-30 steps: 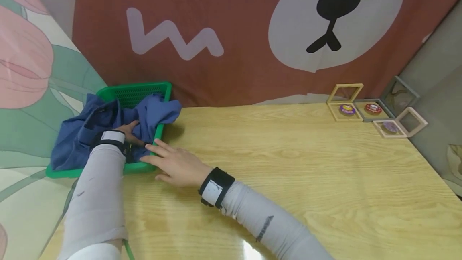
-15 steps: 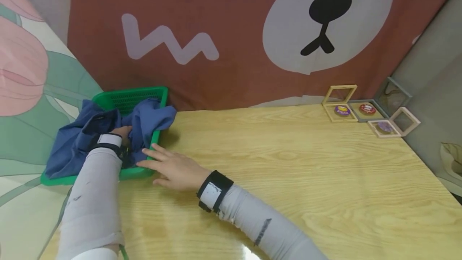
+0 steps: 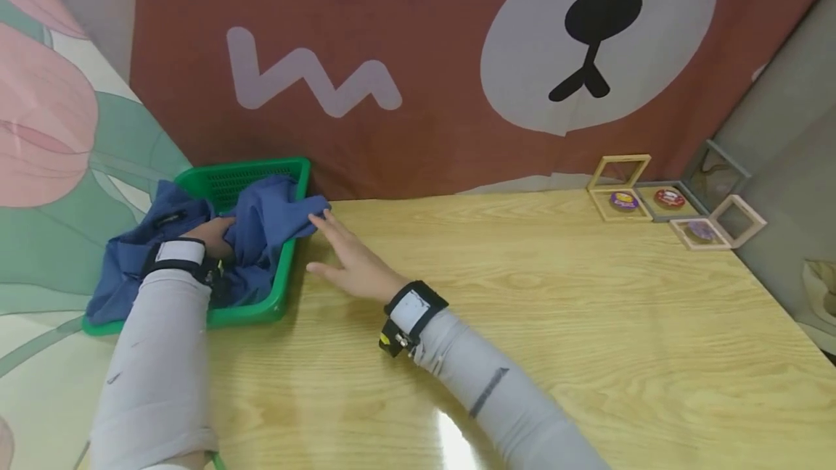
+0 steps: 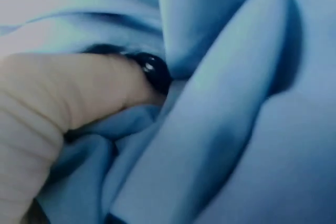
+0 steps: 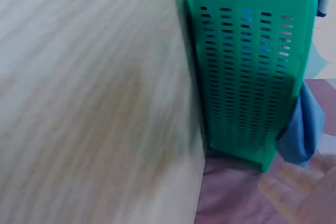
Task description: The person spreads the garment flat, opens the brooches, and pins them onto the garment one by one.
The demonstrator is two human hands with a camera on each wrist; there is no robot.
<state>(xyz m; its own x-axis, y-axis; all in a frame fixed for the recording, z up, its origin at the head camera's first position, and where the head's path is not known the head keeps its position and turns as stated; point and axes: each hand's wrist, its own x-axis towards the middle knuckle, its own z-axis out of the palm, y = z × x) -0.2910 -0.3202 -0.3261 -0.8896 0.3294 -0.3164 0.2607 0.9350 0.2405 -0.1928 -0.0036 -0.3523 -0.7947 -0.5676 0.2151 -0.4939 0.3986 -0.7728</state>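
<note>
A bunched blue cloth (image 3: 261, 212) fills much of the green basket (image 3: 282, 289) and hangs over its right rim. My left hand (image 3: 210, 234) reaches down into the folds, most of its fingers hidden. In the left wrist view one digit (image 4: 100, 85) of it is pushed into the cloth, and a small shiny dark round thing (image 4: 154, 71) shows at its tip; what that is I cannot tell. Just outside the basket's right side, my right hand (image 3: 355, 260) has its fingers straight and spread, a fingertip at the overhanging cloth; whether it touches I cannot tell.
At the table's far right corner lie three opened square frames: a yellow one (image 3: 620, 203), a grey one (image 3: 673, 199) and a pink one (image 3: 702, 232), each with a small round piece in it. A printed curtain (image 3: 431, 143) hangs behind the wooden table (image 3: 522, 296).
My right hand has moved from the basket's near right rim up and right, to the overhanging cloth. The left hand has shifted slightly left within the cloth.
</note>
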